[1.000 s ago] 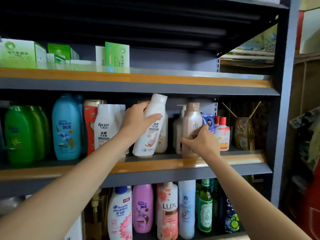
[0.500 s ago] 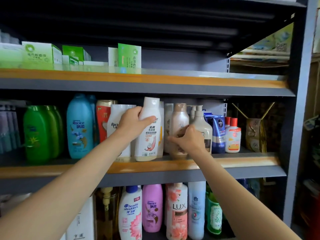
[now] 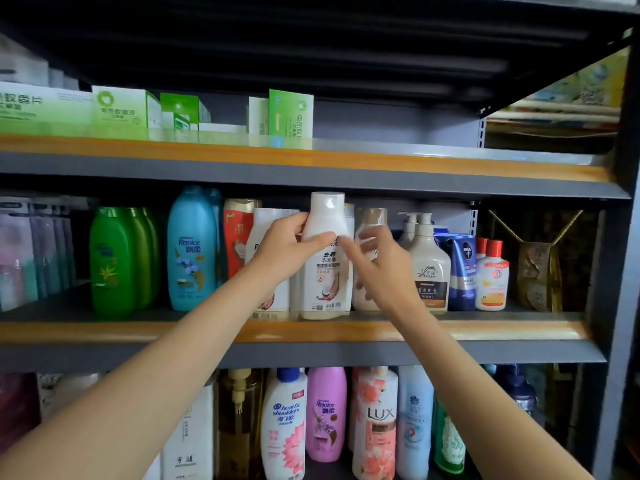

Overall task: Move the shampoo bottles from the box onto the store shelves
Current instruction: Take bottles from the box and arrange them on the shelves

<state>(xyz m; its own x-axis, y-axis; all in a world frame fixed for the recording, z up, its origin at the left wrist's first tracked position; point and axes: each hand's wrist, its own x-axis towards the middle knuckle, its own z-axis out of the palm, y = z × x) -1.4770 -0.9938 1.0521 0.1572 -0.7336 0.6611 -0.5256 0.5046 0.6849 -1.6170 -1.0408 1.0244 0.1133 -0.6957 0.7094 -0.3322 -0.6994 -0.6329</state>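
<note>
- We face a grey metal shelving unit [image 3: 616, 306] with orange-edged boards; green boxes [image 3: 119, 110] sit on the top level.
- On the middle shelf [image 3: 104, 332], the row runs from green bottles [image 3: 112, 259] and a blue Rejoice bottle [image 3: 190, 251] at left to a pump bottle [image 3: 427, 268] at right.
- On the lowest level stands a pink bottle [image 3: 325, 414].
- Our white shampoo bottle [image 3: 327, 265] stands upright on the middle shelf near its front edge, long axis vertical, cap up, label facing us.
- Our left hand [image 3: 285, 245] wraps the bottle's upper part, thumb across the front below the cap, fingers curled behind.
- Our right hand [image 3: 377, 268] hangs just right of it, fingers loosely spread and gripping nothing; its index tip seems to touch the bottle, though blur makes this uncertain.
</note>
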